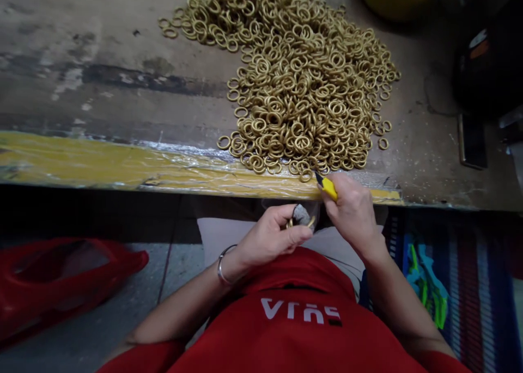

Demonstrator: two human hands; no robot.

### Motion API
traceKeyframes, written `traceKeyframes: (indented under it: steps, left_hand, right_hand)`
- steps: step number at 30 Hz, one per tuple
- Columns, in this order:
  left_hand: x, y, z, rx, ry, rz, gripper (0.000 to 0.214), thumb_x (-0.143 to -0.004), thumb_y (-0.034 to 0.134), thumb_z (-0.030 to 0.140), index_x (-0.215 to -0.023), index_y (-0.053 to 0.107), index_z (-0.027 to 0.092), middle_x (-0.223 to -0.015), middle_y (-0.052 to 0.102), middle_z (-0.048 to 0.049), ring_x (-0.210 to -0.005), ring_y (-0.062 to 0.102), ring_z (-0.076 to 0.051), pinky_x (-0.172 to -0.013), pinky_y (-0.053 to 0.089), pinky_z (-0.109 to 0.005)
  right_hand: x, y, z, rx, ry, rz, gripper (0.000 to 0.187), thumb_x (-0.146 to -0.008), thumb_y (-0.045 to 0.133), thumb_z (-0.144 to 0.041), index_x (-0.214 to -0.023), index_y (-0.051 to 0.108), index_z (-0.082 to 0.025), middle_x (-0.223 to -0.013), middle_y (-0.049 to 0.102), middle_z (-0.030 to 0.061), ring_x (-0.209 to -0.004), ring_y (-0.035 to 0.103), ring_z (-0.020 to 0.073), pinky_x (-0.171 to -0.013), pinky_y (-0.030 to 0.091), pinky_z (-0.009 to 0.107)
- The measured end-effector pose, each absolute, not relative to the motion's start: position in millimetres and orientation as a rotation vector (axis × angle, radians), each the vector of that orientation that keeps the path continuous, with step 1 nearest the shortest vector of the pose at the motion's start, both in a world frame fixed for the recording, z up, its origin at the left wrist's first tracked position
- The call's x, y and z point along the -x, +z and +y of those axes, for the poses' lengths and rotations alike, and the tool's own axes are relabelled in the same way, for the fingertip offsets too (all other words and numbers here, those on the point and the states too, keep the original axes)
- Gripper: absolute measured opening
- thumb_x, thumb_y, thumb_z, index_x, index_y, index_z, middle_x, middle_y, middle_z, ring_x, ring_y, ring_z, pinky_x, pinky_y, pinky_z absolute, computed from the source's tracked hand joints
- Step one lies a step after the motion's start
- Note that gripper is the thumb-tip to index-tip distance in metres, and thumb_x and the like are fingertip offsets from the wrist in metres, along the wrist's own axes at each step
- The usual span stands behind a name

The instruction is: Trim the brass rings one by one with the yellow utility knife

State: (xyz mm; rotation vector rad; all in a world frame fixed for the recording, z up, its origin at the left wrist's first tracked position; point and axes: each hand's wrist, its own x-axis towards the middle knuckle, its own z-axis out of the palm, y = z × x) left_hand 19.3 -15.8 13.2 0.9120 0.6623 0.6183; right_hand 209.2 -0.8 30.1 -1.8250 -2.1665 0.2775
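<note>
A right hand grips a yellow knife at 1 o'clock from a left hand pinching at least one gold ring; a ring pile lies on the worktop at 12 o'clock. Knife work appears in hand; the next move calls for steadiness.

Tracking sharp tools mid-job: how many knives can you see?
1: a yellow knife in the right hand, its tip toward the rings. Others may be hidden.
</note>
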Motion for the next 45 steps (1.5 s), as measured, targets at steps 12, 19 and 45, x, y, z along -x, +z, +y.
traceKeyframes:
  steps: [12,19,45]
  left_hand:
    - [-4,-3,-6,-0.584,0.780,0.684,0.038,-0.084,0.069,0.051,-0.089,0.063,0.013,-0.073,0.064,-0.0044,-0.047,0.050,-0.009,-0.033,0.029,-0.016]
    - [-7,-3,-8,-1.175,0.931,1.046,0.019,-0.079,0.081,0.028,-0.093,0.074,0.016,-0.083,0.075,-0.0047,-0.072,0.067,-0.015,-0.071,0.056,-0.026]
    - [-19,-4,-14,-0.935,0.752,1.046,0.028,-0.084,0.074,0.041,-0.076,0.062,0.016,-0.056,0.057,0.0034,-0.045,0.046,-0.007,-0.043,0.037,-0.018]
  right_hand:
    - [-192,20,18,1.798,0.609,-1.984,0.020,-0.092,0.057,-0.026,-0.074,0.060,-0.018,-0.072,0.060,0.0031,-0.063,0.049,0.0140,-0.059,0.032,0.028]
    - [-204,30,5,1.346,1.918,-0.848,0.040,-0.079,0.073,-0.052,-0.067,0.056,-0.018,-0.054,0.049,-0.0060,-0.037,0.038,0.0057,-0.035,0.028,0.020]
    - [-200,22,-36,1.633,1.017,-1.732,0.019,-0.092,0.055,-0.029,-0.075,0.059,-0.019,-0.070,0.059,0.0022,-0.062,0.054,0.0144,-0.060,0.041,0.027]
